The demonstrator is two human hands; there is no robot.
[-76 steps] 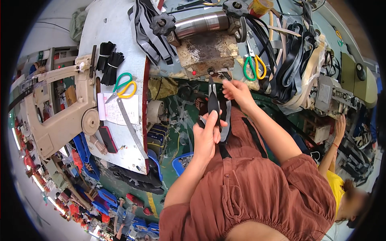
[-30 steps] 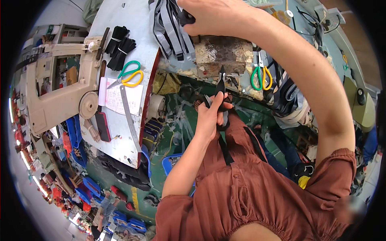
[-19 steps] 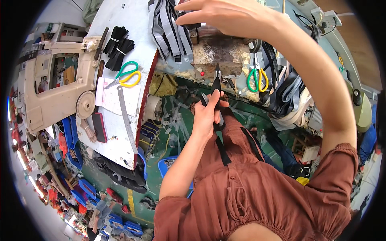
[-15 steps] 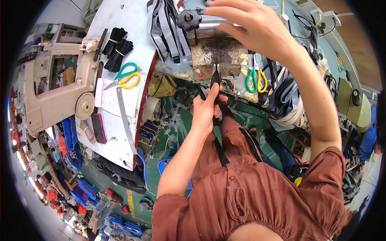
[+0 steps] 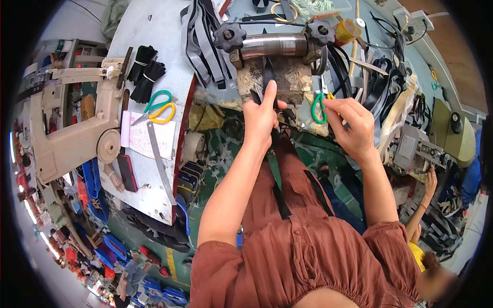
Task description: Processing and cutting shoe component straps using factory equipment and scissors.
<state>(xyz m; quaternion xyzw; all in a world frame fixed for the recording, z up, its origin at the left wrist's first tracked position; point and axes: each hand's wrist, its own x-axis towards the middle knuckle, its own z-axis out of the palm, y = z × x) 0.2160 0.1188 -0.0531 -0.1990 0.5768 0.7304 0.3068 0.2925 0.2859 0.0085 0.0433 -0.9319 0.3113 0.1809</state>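
My left hand [image 5: 261, 118] is closed around a narrow black strap [image 5: 268, 74]. The strap's far end lies on the worn metal block under a shiny roller bar [image 5: 275, 45], and a loose part juts out beside my thumb. To the right, my right hand [image 5: 355, 126] has its fingers bent together over the yellow loop of a pair of scissors [image 5: 318, 110]. The green loop shows plainly, while the fingers cover most of the yellow one. The scissors rest beside the block, blades pointing away from me.
Black knobs [image 5: 230, 37] flank the roller. Grey-and-black straps [image 5: 205, 46] hang at its left. On the white table [image 5: 136, 31] lie more scissors [image 5: 154, 109], a steel ruler [image 5: 160, 163], a notepad and a phone [image 5: 127, 173]. A co-worker's hand [image 5: 430, 182] is at the far right.
My right hand has come down from over the roller to the scissors beside the block. My left hand still grips the black strap, now reaching further onto the block. A co-worker has appeared at right.
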